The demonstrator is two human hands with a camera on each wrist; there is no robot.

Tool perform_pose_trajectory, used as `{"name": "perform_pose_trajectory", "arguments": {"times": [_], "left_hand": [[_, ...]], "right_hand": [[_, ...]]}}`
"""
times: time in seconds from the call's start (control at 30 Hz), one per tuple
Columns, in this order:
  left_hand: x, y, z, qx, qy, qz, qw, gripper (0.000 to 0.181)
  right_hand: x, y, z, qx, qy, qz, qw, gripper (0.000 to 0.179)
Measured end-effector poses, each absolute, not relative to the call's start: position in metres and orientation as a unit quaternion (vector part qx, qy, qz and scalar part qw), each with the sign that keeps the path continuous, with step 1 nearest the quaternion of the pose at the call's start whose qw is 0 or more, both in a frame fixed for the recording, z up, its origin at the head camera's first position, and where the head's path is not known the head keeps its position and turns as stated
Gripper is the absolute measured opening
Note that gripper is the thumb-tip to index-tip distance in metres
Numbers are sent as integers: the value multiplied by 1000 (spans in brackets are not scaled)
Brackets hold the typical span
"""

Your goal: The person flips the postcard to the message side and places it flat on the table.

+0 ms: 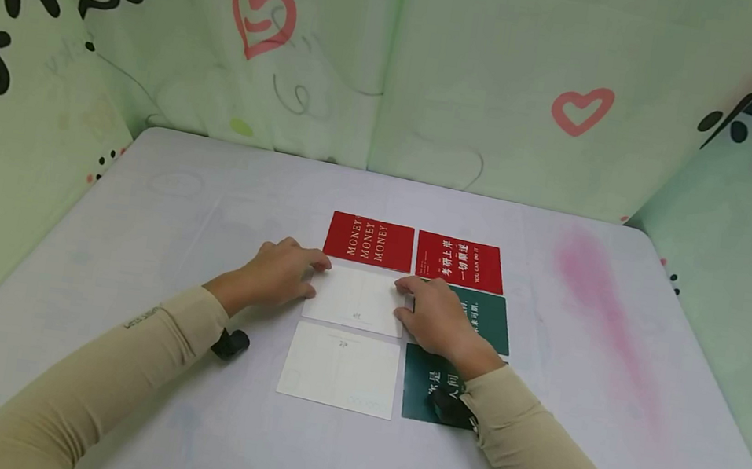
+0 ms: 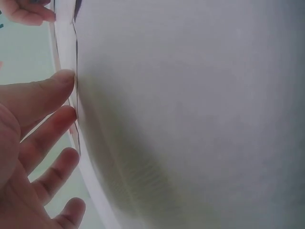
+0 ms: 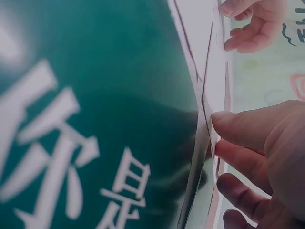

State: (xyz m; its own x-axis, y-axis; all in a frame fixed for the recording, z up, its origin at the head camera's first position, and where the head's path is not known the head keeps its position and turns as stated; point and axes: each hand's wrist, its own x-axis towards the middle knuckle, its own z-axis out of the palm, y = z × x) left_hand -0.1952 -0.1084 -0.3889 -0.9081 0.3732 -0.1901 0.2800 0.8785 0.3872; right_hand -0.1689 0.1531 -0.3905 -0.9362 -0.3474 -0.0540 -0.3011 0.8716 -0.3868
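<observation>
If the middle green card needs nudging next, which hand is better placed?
Likely the right hand: it reaches across the middle green card, while the left hand is at the left edge of the middle white card.

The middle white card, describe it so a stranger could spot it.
On the white table, find the red MONEY card. Next, nearer the camera, is the middle white card. Unlike the lower white card, it is between the left hand and right hand.

The head camera looks forward and down from above and nearer the person than the middle white card [image 1: 359, 300], taking in most of the tabletop [image 1: 195, 417]. Both wrist cameras look low and close from the card's left and right sides; both include the backdrop [image 1: 471, 57] beyond it.
</observation>
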Motion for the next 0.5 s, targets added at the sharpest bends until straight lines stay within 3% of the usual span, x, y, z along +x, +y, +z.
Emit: {"name": "perform_pose_trajectory", "arguments": {"times": [0.5], "left_hand": [[-205,-108,-388,167,960,200,106,55]], "right_hand": [[-177,155,-382,-174,962,-206,49,65]]}}
